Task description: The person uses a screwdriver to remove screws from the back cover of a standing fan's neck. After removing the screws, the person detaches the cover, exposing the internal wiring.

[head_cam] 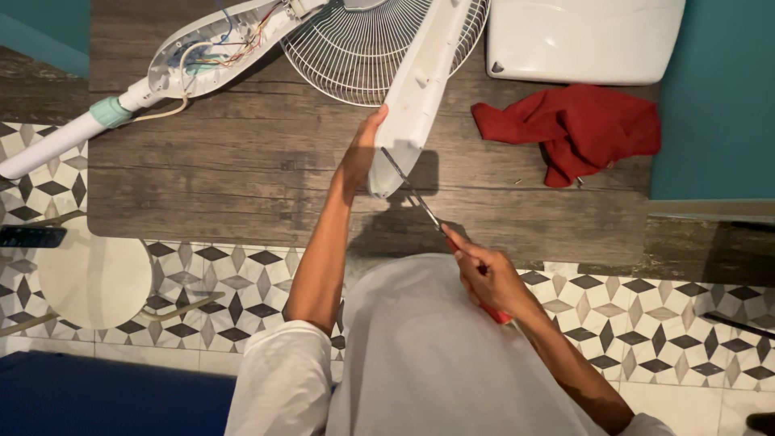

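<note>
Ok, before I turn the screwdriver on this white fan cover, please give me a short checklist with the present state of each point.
1. Left hand steadies the white cover: ok, it grips the edge.
2. Right hand holds the screwdriver by its red handle: ok.
3. Tip seated in a screw: cannot tell, too small to see.
4. Open wiring in the fan housing away from both hands: ok.
5. Red cloth out of the way: ok, it lies apart on the wooden table.
</note>
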